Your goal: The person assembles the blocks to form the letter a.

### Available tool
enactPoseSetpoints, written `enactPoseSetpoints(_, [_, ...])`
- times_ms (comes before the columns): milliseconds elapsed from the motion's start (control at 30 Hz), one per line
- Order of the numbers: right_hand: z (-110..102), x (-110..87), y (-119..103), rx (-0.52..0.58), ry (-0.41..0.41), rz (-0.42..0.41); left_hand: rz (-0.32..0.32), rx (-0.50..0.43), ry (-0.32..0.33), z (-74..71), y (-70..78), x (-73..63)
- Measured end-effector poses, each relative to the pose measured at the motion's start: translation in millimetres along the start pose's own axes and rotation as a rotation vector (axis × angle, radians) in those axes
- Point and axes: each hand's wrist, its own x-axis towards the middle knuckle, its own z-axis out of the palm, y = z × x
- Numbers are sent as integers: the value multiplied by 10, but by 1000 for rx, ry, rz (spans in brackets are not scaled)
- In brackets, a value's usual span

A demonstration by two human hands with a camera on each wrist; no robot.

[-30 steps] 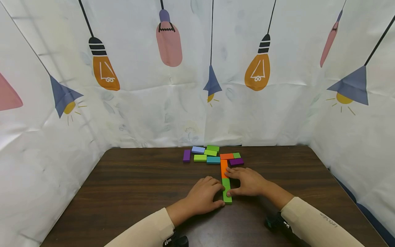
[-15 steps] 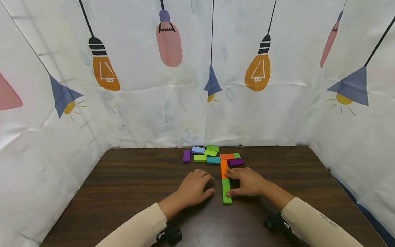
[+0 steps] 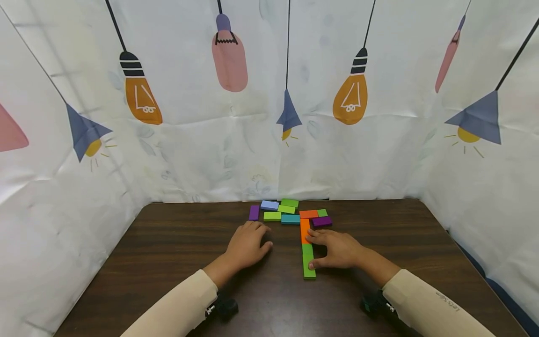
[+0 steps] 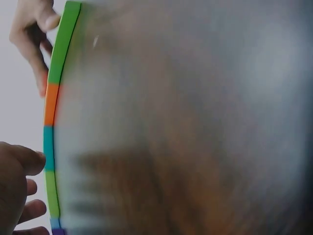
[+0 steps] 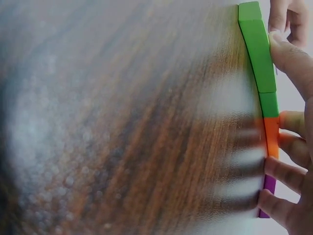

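A column of flat blocks lies on the brown table, with an orange block [image 3: 305, 229] at the far part and a green block [image 3: 309, 269] at the near end. My right hand [image 3: 338, 249] rests along its right side, fingertips at the orange part and thumb against the green one. In the right wrist view the thumb touches the green block [image 5: 259, 56]. My left hand [image 3: 246, 244] is to the left of the column, fingers loosely bent and holding nothing, just short of a purple block [image 3: 254, 212] and a light green block [image 3: 272, 216].
At the table's far edge lie a light blue block [image 3: 269, 205], a teal block [image 3: 290, 219] and several green ones. Beside the column's far end are an orange block [image 3: 309, 214] and a dark purple block [image 3: 322, 221]. A patterned white cloth [image 3: 210, 154] hangs behind the table [image 3: 177, 252].
My left hand has left the near green end of the column and moved away to the left and forward, towards the far blocks. My right hand and the blocks have stayed put.
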Motion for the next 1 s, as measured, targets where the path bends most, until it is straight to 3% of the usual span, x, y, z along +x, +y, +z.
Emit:
enactPoseSetpoints(300, [13,14,2,-5,-6,10,-105,20,61,-6,-251,89])
enactPoseSetpoints(1000, [1,5,-19,-2,-4,22,-205,46,-10,-2,-401,241])
